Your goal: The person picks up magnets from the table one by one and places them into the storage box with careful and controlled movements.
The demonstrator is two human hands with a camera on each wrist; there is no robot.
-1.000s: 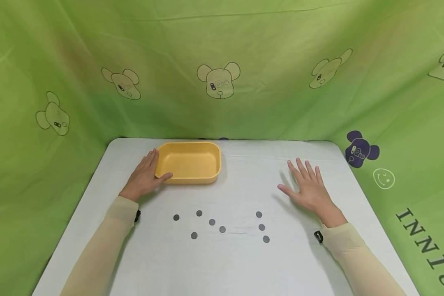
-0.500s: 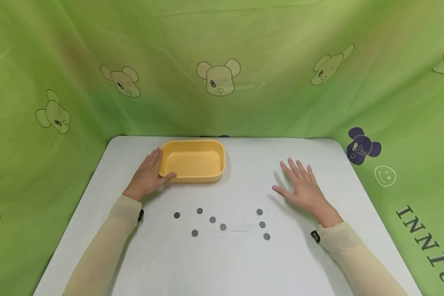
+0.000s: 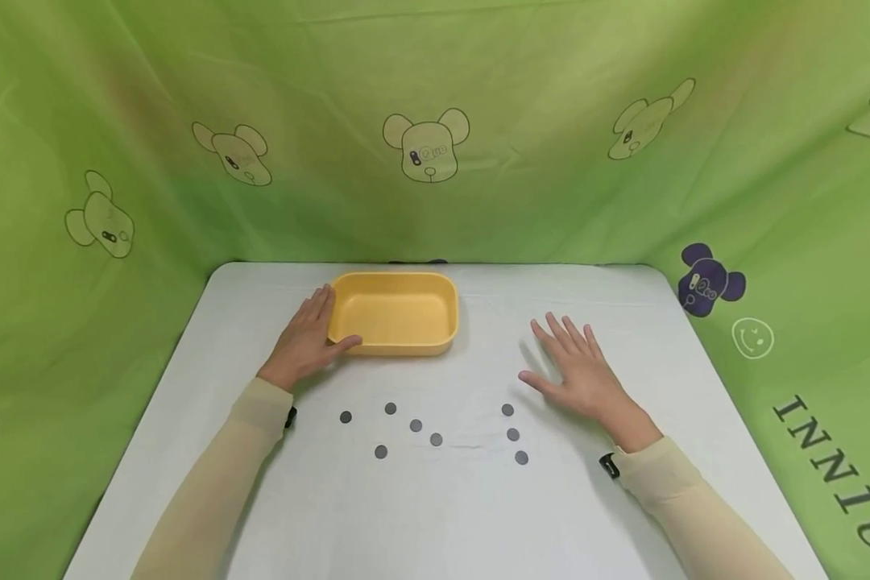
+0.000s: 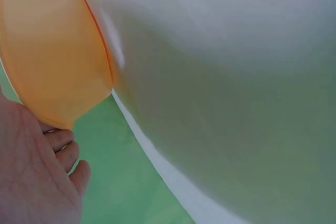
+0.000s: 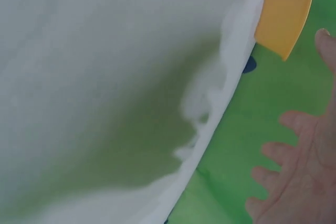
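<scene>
Fingers of the left hand (image 3: pixel 306 338) lie straight against the empty yellow tray (image 3: pixel 395 312); right hand (image 3: pixel 576 372) spread flat.

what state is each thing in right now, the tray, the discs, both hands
yellow plastic rectangular tray: upright on the table, empty
eight small grey round discs: flat on the white table, loose, outside the tray
left hand: fingers straight, against the tray's left end, thumb at its near side
right hand: open, fingers spread, holding nothing
</scene>
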